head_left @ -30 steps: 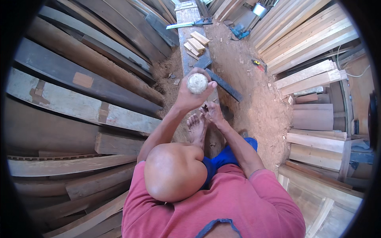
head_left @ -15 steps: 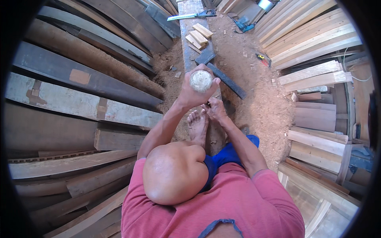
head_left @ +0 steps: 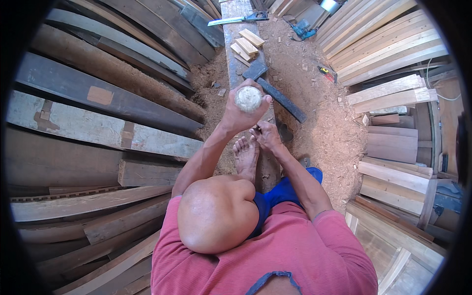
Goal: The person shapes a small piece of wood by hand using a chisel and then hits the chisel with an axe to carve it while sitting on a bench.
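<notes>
My left hand is wrapped round an upright thing with a round, pale, frayed top. It looks like the worn end of a wooden handle, and its lower part is hidden beneath the hand. Just below and to the right, my right hand is closed, with a small dark bit showing at its fingertips; what it grips is mostly hidden. Both hands are above a long plank, beside my bare foot. Beyond them a dark L-shaped piece rests partly on the plank.
Several small pale wood blocks and a handsaw lie farther along the plank. A blue power tool and a yellow-and-red tool are on the shaving-covered floor. Stacked boards line the left; lumber fills the right.
</notes>
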{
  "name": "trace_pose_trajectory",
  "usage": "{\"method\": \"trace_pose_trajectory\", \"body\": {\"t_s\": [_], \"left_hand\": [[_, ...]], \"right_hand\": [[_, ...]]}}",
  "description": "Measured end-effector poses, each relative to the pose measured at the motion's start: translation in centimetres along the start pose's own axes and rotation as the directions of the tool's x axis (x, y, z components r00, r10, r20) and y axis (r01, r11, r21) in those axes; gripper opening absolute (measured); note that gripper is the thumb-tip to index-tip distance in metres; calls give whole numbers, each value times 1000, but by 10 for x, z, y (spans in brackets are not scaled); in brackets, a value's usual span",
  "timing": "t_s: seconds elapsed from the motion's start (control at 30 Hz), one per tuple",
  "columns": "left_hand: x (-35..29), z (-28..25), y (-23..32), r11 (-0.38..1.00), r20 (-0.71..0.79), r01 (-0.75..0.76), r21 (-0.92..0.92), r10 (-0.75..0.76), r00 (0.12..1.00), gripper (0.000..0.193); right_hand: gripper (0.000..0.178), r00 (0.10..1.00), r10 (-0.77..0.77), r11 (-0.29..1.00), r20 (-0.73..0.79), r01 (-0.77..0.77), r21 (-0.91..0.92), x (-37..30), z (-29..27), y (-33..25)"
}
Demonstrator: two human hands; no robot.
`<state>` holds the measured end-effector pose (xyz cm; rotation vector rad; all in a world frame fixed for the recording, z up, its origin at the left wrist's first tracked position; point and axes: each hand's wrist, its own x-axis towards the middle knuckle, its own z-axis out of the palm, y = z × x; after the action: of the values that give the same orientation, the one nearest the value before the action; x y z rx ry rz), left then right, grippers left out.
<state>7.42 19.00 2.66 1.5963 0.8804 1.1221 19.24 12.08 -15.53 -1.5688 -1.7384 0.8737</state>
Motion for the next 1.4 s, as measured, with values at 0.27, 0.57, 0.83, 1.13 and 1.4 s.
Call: {"method": "trace_pose_trajectory", "body": {"t_s": [0.27,0.57,0.83,1.13,1.4], "left_hand": [[-9,7,2,984,-58,-140,109,146,988,14],[-23,-2,-4,997,-85,-24,75,30,996,20],[-24,-4,-1,997,-103,-25,70,32,994,16],[-27,-7,10,993,-89,-82,89,90,992,16],[-31,-15,6,970,-93,-154,187,173,980,17]], "right_hand": [[21,997,74,994,-9,-73,76,-2,1,2],[34,992,48,997,120,-41,-60,-13,-10,-9],[35,982,43,997,182,-32,-68,-5,-1,2],[34,997,-73,984,-8,71,-164,29,-80,-28],[39,756,-469,859,-457,511,-38,47,-218,-267]]}}
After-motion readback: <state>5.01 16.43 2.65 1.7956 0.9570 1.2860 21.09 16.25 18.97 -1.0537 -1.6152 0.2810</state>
